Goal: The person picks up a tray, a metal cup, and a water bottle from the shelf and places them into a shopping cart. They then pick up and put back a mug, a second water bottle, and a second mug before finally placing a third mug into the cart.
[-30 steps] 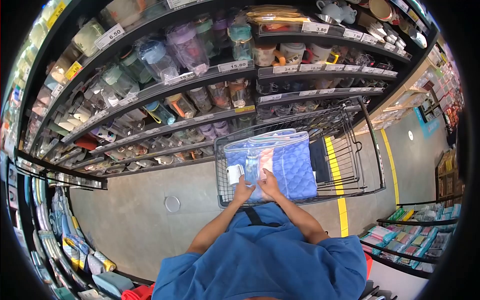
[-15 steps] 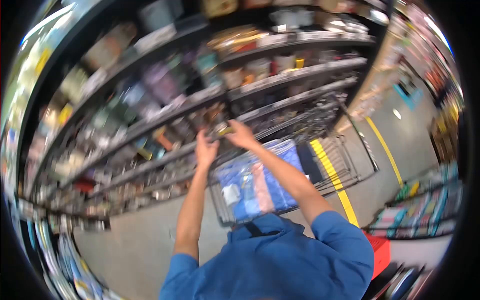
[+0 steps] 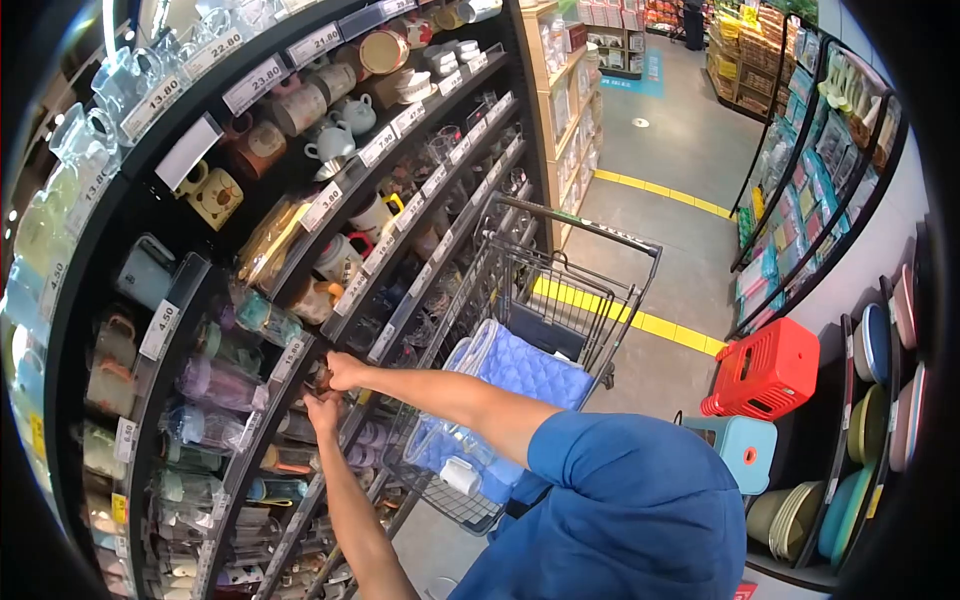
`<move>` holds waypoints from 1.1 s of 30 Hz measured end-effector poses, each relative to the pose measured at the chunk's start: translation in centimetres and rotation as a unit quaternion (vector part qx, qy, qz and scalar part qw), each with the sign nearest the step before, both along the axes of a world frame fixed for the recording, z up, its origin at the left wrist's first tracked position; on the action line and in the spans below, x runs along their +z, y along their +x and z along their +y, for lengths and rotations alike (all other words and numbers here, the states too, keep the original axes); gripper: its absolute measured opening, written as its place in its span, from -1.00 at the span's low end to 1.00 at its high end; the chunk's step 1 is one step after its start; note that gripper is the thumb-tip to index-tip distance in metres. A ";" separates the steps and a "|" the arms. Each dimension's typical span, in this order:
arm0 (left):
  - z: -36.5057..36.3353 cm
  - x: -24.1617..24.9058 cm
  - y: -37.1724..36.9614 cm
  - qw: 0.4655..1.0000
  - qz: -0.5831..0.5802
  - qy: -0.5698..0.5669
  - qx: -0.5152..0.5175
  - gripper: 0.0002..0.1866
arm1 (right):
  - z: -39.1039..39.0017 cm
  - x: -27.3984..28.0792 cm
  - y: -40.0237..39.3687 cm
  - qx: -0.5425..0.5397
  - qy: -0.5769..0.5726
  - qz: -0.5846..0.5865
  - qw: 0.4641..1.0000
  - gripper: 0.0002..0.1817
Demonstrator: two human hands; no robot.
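Note:
My right hand (image 3: 346,371) and my left hand (image 3: 323,411) are close together at the front of a middle shelf (image 3: 284,366), both with curled fingers. Between them is something small and dark that I cannot make out. Just left of my hands, clear and purple plastic bottles (image 3: 222,384) fill the shelves, with a teal-lidded bottle (image 3: 268,318) above. To the right stands a wire shopping cart (image 3: 645,262). In it lie a blue quilted textile (image 3: 535,368) and a white cup-like item (image 3: 460,476).
Mugs (image 3: 215,197) and teapots (image 3: 332,142) stand on the upper shelves behind price labels. A red plastic stool (image 3: 768,370) and a light-blue one (image 3: 738,452) are at the right, near racks of plates (image 3: 873,342). An aisle with yellow floor strips (image 3: 665,192) runs beyond the cart.
My view has turned, and the blur is gone. Both hands have moved closer together at the shelf. The cart now appears farther right of them.

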State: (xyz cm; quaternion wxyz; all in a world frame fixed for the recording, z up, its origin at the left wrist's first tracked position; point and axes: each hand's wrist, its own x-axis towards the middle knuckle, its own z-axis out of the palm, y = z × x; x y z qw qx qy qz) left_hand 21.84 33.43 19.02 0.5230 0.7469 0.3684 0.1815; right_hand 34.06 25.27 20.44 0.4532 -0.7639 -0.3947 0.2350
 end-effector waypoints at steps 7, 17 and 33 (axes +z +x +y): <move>-3.4 -5.2 -2.6 0.968 -0.203 0.146 0.012 -0.29 | -5.4 -2.0 -5.3 -0.050 0.220 0.042 0.973 -0.37; -15.7 -2.1 -6.1 0.960 -0.249 0.105 0.067 -0.21 | -14.0 -2.0 -9.8 0.019 0.287 0.017 0.958 -0.30; -31.5 -12.6 -10.0 0.996 -0.029 -0.004 -0.080 -0.36 | -32.8 -12.6 -10.0 -0.038 0.111 0.119 0.986 -0.32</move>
